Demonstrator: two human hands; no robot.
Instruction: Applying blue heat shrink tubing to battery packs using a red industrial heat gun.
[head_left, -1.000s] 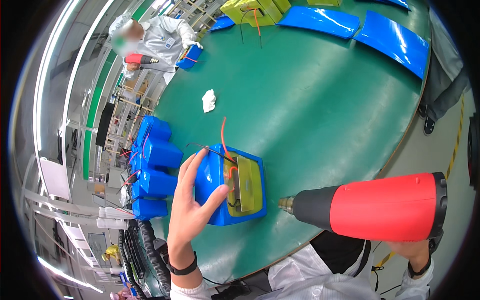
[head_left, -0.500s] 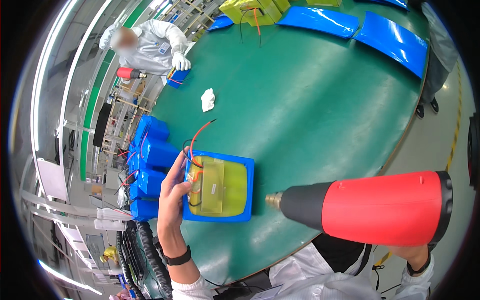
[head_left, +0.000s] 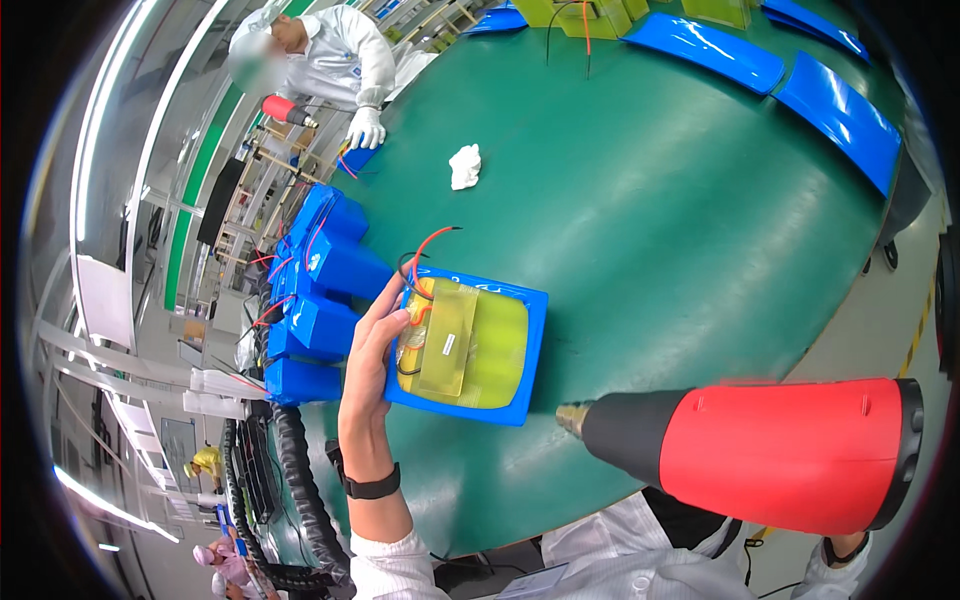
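Observation:
My left hand [head_left: 368, 365] grips the left side of a battery pack [head_left: 497, 345], thumb over the near face and fingers behind. Yellow-green inside, the pack has a blue shrink-wrap sleeve [head_left: 462, 412] around its edges. A clear yellowish board lies across that face, and red and black wires rise from its upper left. On the right, a red and black heat gun [head_left: 780, 455] points its metal nozzle at the pack's lower right corner, with a small gap between. My right hand [head_left: 846, 545] holds the gun from below; the gun's body hides its fingers.
Several blue-wrapped packs [head_left: 325, 315] with wires stand left of my hand. A crumpled white cloth [head_left: 465, 167] lies on the green table [head_left: 620, 220]. Curved blue sheets [head_left: 840, 115] and yellow-green packs [head_left: 600, 15] sit at the far side. A co-worker [head_left: 345, 55] handles another blue pack.
The whole view has shifted, moving the table's things right and up. The pack has tilted slightly clockwise, and the heat gun's nozzle now sits lower relative to it.

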